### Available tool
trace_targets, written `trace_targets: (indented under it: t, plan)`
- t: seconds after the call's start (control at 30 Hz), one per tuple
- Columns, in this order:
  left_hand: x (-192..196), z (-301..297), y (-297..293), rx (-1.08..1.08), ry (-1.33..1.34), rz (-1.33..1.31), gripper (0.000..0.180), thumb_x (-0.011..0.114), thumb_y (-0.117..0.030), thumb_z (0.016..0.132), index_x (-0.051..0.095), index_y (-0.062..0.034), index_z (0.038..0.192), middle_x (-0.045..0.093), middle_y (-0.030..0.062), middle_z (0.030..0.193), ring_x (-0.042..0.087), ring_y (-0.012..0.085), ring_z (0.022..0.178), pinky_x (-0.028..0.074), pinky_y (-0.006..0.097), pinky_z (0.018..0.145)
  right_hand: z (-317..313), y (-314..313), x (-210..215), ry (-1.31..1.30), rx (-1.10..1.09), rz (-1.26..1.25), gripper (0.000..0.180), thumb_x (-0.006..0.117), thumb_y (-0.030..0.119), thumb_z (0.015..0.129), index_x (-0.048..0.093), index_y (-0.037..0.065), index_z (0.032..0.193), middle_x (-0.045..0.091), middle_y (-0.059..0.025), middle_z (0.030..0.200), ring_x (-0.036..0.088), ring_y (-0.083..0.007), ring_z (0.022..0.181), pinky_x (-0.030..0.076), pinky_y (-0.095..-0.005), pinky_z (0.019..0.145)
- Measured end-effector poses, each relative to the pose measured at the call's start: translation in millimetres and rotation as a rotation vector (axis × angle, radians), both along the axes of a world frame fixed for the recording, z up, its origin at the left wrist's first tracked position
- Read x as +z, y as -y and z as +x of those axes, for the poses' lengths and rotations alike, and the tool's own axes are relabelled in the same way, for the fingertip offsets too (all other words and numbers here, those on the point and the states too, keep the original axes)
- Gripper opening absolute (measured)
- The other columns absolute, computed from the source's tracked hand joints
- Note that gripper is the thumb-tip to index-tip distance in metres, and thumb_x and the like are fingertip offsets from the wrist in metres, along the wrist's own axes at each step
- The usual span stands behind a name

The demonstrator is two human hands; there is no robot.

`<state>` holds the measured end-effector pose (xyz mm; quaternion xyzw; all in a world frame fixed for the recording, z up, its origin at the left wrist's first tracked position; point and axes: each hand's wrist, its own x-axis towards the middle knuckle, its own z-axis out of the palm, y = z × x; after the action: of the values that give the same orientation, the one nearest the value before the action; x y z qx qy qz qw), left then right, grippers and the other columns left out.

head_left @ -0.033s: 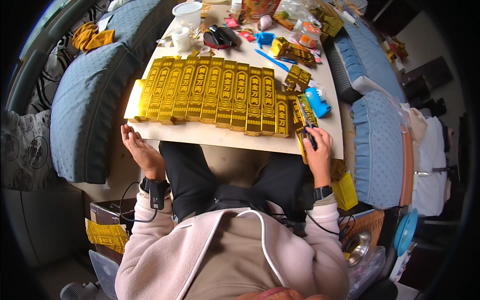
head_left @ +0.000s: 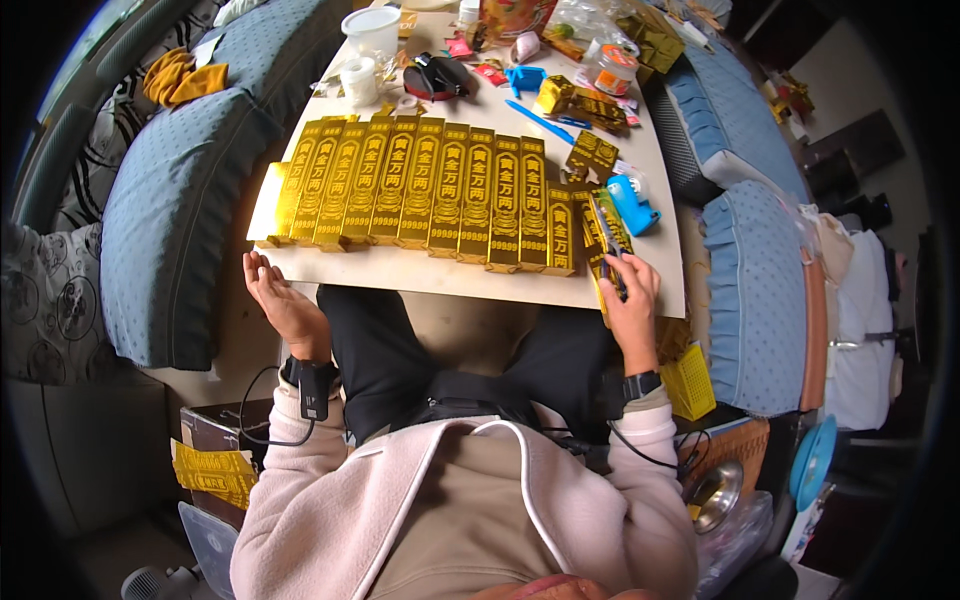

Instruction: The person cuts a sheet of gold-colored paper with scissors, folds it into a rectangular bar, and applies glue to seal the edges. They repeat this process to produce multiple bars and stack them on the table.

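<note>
A row of several tall gold boxes point(head_left: 419, 190) with dark printing lies side by side across the table point(head_left: 440, 280). At the table's front left corner, my left hand point(head_left: 288, 308) is palm up with its fingers stretched out and nothing in it. My right hand point(head_left: 632, 312) grips scissors point(head_left: 612, 240) with dark handles at the front right edge. Their blades point away from me, over flattened gold packaging point(head_left: 594, 228) beside the shorter box at the row's right end. Just past it stands a blue tape dispenser point(head_left: 632, 207).
Behind the row are a white tub point(head_left: 371, 30), a smaller white cup point(head_left: 360, 80), a black-and-red object point(head_left: 440, 76), a blue pen point(head_left: 540, 121), a clear jar point(head_left: 613, 68) and crumpled gold packets point(head_left: 585, 103). Blue padded seats point(head_left: 185, 225) flank the table. A yellow basket point(head_left: 690, 383) stands below right.
My right hand, with the scissors, has shifted very slightly to the left. My left hand and the row of boxes look essentially the same.
</note>
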<state>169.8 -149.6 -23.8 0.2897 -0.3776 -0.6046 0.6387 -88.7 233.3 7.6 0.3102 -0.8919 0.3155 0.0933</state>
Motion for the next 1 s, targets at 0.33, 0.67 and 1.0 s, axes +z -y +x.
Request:
trace_targets:
  t: [0.33, 0.67, 1.0]
  plan:
    - [-6, 0, -8, -0.028, 0.080, -0.032, 0.046, 0.037, -0.015, 0.107, 0.041, -0.0038, 0.151, 0.045, 0.0133, 0.154, 0.040, 0.0215, 0.145, 0.028, 0.035, 0.120, -13, 9, -36, -0.226, -0.029, 0.210, 0.046, 0.071, 0.016, 0.090, 0.068, 0.020, 0.135, 0.054, -0.0078, 0.144, 0.045, -0.0332, 0.135, 0.036, -0.0521, 0.112]
    - [-12, -8, -8, 0.035, 0.022, -0.054, 0.045, 0.048, -0.009, 0.102, 0.046, -0.0001, 0.147, 0.050, 0.0144, 0.150, 0.043, 0.0239, 0.143, 0.028, 0.037, 0.122, -48, 21, -55, -0.251, -0.105, 0.201, 0.039, 0.069, 0.019, 0.094, 0.068, 0.023, 0.133, 0.055, -0.0059, 0.141, 0.048, -0.0322, 0.132, 0.040, -0.0503, 0.108]
    - [-4, -26, -14, 0.031, -0.045, 0.018, 0.071, 0.041, 0.002, 0.096, 0.017, -0.0032, 0.162, 0.018, 0.0164, 0.170, 0.016, 0.0266, 0.159, 0.016, 0.039, 0.126, -65, 26, -53, -0.162, -0.139, 0.309, 0.040, 0.061, 0.024, 0.100, 0.060, 0.022, 0.141, 0.049, -0.0084, 0.149, 0.040, -0.0353, 0.140, 0.033, -0.0538, 0.113]
